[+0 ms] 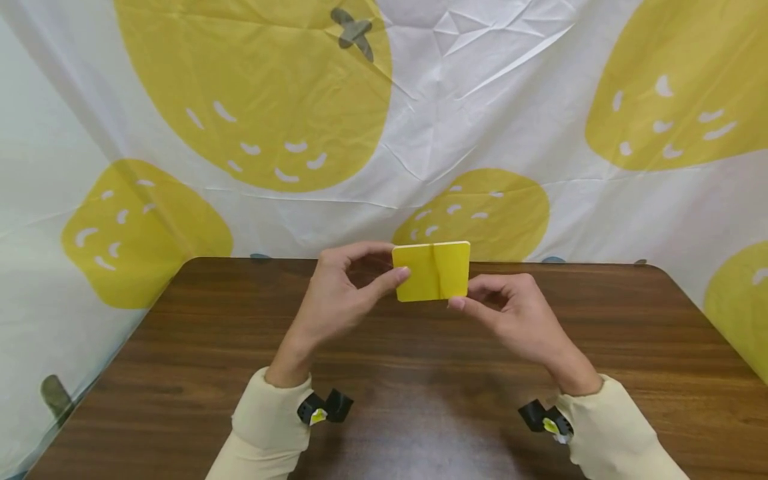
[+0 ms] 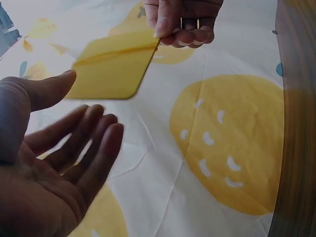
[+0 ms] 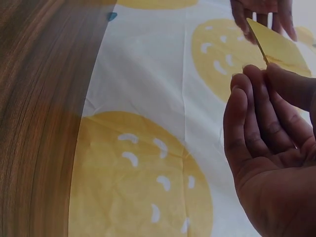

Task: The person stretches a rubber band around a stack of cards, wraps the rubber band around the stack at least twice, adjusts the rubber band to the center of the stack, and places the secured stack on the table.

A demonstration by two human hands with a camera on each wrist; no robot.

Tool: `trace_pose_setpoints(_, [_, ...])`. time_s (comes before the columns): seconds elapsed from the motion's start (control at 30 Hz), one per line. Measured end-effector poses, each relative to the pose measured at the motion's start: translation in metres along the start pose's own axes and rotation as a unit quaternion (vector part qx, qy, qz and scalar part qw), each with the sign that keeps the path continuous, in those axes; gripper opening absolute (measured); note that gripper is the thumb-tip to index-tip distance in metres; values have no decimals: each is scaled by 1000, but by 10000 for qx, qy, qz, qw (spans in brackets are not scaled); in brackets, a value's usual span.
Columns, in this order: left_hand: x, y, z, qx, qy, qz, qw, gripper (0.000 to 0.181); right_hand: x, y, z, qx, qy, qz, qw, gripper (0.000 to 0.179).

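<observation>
A thin, flat yellow rectangle (image 1: 423, 273) with rounded corners, like a small card or plate, stands upright above the table; what kind of thing it is cannot be told. A darker yellow band crosses its middle. My right hand (image 1: 519, 320) pinches its lower right corner between thumb and fingers. At its left edge is my left hand (image 1: 339, 300), with the thumb over the front face. In the left wrist view the left fingers (image 2: 101, 143) are spread and relaxed, apart from the yellow piece.
A dark brown wooden table (image 1: 396, 373) lies under both hands. Behind and beside it hangs a white cloth (image 1: 474, 100) printed with large yellow fruit shapes. Black wrist cameras (image 1: 324, 407) sit on the cream sleeves (image 1: 273, 413).
</observation>
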State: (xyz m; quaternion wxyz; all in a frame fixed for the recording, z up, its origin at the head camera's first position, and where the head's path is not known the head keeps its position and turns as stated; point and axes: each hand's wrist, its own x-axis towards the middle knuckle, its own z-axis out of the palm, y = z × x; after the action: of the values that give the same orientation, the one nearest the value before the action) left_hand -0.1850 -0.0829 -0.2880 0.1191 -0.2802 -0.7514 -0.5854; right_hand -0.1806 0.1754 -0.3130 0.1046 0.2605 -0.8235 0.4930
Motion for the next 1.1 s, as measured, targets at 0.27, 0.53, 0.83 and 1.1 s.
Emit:
trace_pose_setpoints(0.27, [1,-8,4,597,-895,-437,9932,9,1,1,-4,133,279,134,9994,4])
trace_pose_setpoints(0.53, [0,-7,8,351,-689,-315,9965,5,0,1,-4,660,26,232,9975,13])
trace_pose_setpoints(0.83, [-2,-6,16,303,-802,-102,9963,4,-2,-2,4,834,-8,135,9964,14])
trace_pose_setpoints(1.1, [-2,-5,18,283,-819,-91,9962,5,-3,-4,5,905,-139,189,9956,13])
